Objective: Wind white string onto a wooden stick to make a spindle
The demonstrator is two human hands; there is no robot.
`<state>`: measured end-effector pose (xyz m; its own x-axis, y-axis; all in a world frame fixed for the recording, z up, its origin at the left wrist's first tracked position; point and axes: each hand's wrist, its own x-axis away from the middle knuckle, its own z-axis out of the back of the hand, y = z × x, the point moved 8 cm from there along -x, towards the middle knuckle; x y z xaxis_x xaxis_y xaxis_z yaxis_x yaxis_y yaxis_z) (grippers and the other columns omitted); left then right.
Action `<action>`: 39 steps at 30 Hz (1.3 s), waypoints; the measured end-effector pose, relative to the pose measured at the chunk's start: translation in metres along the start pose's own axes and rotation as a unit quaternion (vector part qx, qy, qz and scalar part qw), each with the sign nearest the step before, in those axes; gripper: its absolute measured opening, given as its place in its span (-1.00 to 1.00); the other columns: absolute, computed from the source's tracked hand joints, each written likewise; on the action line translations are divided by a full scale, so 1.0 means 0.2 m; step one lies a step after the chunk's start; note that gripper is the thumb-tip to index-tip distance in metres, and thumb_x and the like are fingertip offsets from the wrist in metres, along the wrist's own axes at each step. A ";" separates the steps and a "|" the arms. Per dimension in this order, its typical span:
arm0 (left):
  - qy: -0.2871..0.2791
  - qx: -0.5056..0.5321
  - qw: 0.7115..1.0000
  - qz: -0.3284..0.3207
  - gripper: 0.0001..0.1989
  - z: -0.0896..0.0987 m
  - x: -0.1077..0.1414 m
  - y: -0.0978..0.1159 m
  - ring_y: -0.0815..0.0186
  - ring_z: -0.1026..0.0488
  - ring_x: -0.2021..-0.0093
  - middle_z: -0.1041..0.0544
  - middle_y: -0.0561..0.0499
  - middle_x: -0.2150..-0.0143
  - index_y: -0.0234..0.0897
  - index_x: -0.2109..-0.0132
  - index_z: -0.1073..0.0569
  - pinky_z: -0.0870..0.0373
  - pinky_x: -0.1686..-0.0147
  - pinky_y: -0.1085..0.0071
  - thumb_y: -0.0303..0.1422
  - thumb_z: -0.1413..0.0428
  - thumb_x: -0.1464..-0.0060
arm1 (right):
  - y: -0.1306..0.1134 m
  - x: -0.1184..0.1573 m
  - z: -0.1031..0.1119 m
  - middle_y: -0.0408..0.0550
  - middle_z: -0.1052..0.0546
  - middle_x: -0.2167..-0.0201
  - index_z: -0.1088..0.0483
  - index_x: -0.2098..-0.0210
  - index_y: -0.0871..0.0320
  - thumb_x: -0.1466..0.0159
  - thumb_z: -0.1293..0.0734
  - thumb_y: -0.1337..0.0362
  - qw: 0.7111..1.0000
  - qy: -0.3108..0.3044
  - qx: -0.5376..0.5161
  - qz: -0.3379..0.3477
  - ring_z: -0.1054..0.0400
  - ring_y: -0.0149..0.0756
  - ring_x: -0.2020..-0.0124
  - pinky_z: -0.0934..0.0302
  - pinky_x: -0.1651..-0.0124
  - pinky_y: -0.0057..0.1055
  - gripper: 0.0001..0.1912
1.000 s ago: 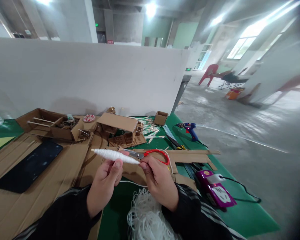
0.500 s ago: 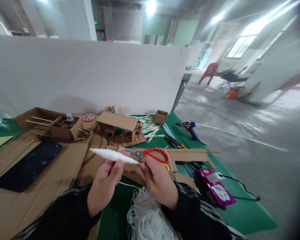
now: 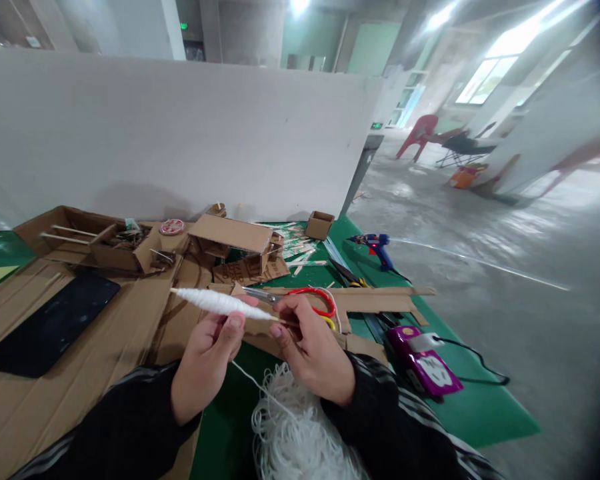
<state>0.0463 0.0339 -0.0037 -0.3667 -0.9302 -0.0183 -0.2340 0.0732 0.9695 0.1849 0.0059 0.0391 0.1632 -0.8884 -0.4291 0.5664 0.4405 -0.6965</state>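
Spindle-shaped winding of white yarn (image 3: 215, 302), matte and finely ridged, thick at the middle and tapered at both ends, on a slender pale wooden stick (image 3: 274, 319) bare at each tip; held slightly aslant between the two hands, above brown corrugated cardboard sheets (image 3: 80, 387). Below, tangled heap of translucent whitish cord (image 3: 300, 433) in loose, glossy loops on the green tabletop (image 3: 500, 413). Just behind, steel-bladed scissors (image 3: 317, 298) with smooth red handles. Left hand (image 3: 205, 363) clasped around the winding's right half, thumb on the near side, fingers curled beneath and behind. Right hand (image 3: 313, 353) pinched on the stick's right end between thumb and fingers; wrists well apart, both forearms angled inward from the lower corners. Left fingertips partly hidden by the winding; stick's far right end lost within the right-hand grip. Upper end of the loose white strand (image 3: 253, 380) hidden behind the left hand; heap cut off by the lower edge.
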 end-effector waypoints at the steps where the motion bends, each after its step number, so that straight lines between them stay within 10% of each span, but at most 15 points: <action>1: -0.001 -0.003 1.000 0.000 -0.55 0.00 0.00 0.00 0.49 0.10 0.62 0.02 0.25 0.59 -0.36 -0.07 -0.36 0.12 0.63 0.50 -0.08 -0.02 -0.23 | 0.00 0.00 0.00 -0.09 -0.40 0.40 -0.21 0.22 0.13 -0.33 -0.21 0.32 1.000 0.002 -0.001 -0.003 -0.28 -0.29 0.42 -0.14 0.37 -0.39 -0.96; 39: -0.036 -0.022 0.999 0.010 -0.60 -0.05 0.02 -0.04 0.49 0.08 0.61 -0.01 0.22 0.56 -0.36 0.00 -0.39 0.14 0.63 0.48 -0.09 -0.02 -0.24 | -0.03 0.00 -0.01 -0.08 -0.39 0.39 -0.20 0.24 0.13 -0.30 -0.20 0.39 0.999 -0.015 0.002 0.032 -0.28 -0.31 0.42 -0.15 0.38 -0.41 -0.94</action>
<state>0.0559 0.0257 -0.0083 -0.4353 -0.9002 -0.0159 -0.1869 0.0731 0.9797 0.1796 0.0038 0.0425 0.2233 -0.8623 -0.4546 0.5581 0.4955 -0.6656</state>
